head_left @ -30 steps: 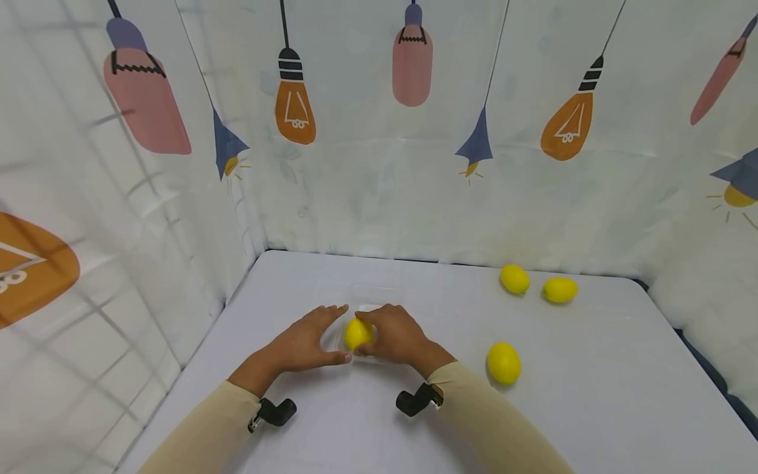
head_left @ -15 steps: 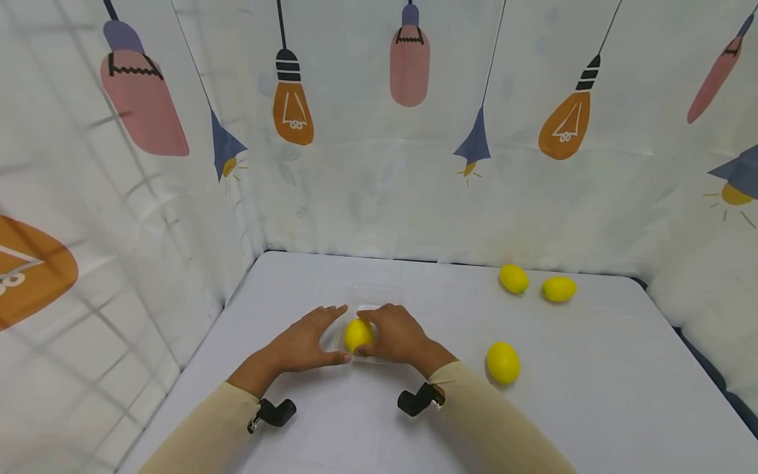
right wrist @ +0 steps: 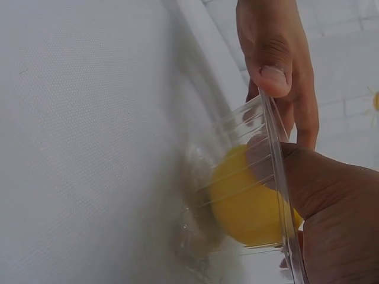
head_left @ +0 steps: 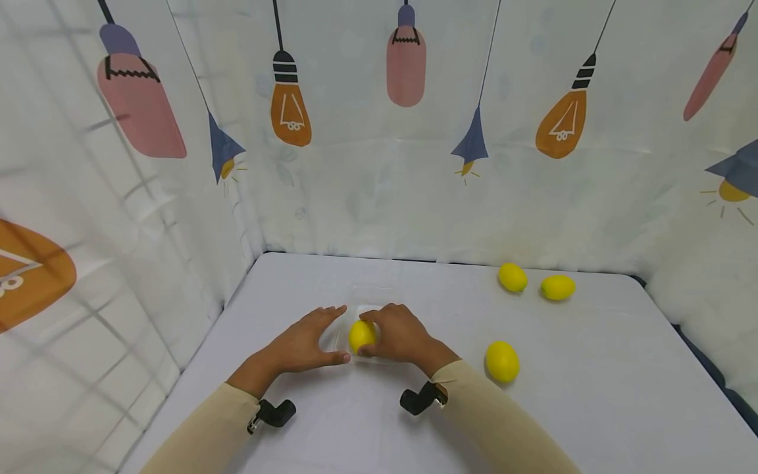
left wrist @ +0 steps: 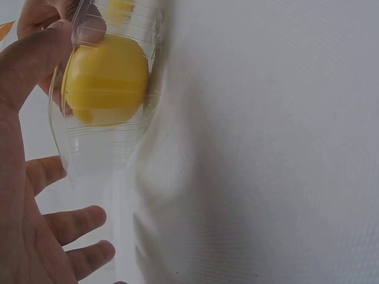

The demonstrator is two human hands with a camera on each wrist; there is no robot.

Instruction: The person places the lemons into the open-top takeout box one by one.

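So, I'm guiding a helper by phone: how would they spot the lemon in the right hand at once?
On the white table, find the clear plastic container beside the left hand. The lemon is inside it, gripped by the right hand. Three other lemons lie loose, off to the person's right; only this one is held.

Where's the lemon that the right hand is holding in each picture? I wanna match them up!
Head: the lemon is below the middle, a bit left, in the right hand.
Left wrist: the lemon is in the upper left.
Right wrist: the lemon is a little right of the middle and lower.
Shared landmark: the clear plastic box around the lemon.
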